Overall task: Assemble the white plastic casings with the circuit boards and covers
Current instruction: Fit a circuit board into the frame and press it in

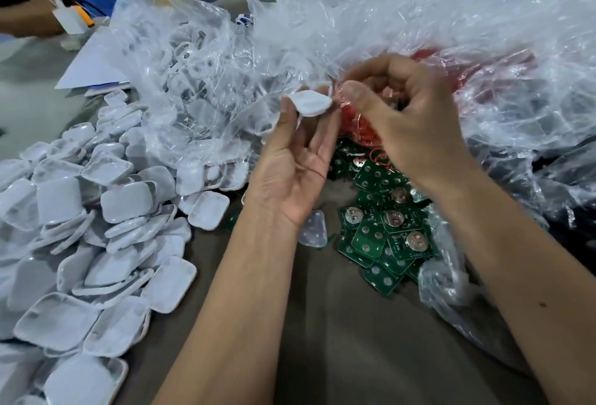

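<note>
Open bench (338, 346) toward near edge; hemmed left by casings (96, 227), right by boards (383, 227), behind by plastic bags (419, 17).

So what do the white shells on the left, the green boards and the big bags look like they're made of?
White shells: likely moulded plastic, matte, with uniform rounded rims. Green boards: apparently rigid circuit laminate, glossy green coating, silvery metal discs on some. Bags: thin clear plastic film, crinkled and shiny. The left hand holds one shell.
</note>
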`<move>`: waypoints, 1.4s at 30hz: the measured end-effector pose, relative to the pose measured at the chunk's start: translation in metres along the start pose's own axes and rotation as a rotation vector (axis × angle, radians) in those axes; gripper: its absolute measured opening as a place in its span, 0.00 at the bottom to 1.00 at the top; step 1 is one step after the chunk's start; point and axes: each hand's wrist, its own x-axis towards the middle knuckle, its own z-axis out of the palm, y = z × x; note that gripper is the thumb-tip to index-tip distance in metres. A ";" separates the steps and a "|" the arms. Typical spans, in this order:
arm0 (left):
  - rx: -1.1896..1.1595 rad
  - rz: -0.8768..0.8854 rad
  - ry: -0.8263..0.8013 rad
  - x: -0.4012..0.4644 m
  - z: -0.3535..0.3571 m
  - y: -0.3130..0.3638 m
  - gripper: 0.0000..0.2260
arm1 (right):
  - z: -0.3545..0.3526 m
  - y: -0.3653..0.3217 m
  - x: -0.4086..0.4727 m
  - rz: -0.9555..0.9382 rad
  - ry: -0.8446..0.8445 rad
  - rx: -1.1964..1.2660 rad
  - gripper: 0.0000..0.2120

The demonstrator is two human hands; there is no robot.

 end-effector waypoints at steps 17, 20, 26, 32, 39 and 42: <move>0.255 -0.206 -0.080 0.000 -0.008 -0.008 0.10 | -0.023 -0.008 0.000 -0.203 -0.162 -0.291 0.03; 0.271 -0.213 -0.073 0.001 -0.006 -0.009 0.12 | -0.025 -0.008 0.000 -0.193 -0.174 -0.300 0.03; 0.285 -0.228 -0.095 0.000 -0.007 -0.009 0.11 | -0.023 -0.008 -0.001 -0.218 -0.183 -0.274 0.04; 0.278 -0.199 -0.099 0.002 -0.010 -0.010 0.10 | -0.021 -0.009 0.000 -0.239 -0.192 -0.302 0.03; 0.285 -0.184 -0.120 0.003 -0.012 -0.010 0.08 | -0.021 -0.008 -0.001 -0.232 -0.215 -0.284 0.03; 0.270 -0.189 -0.129 0.002 -0.012 -0.009 0.08 | -0.022 -0.008 -0.002 -0.214 -0.215 -0.248 0.03</move>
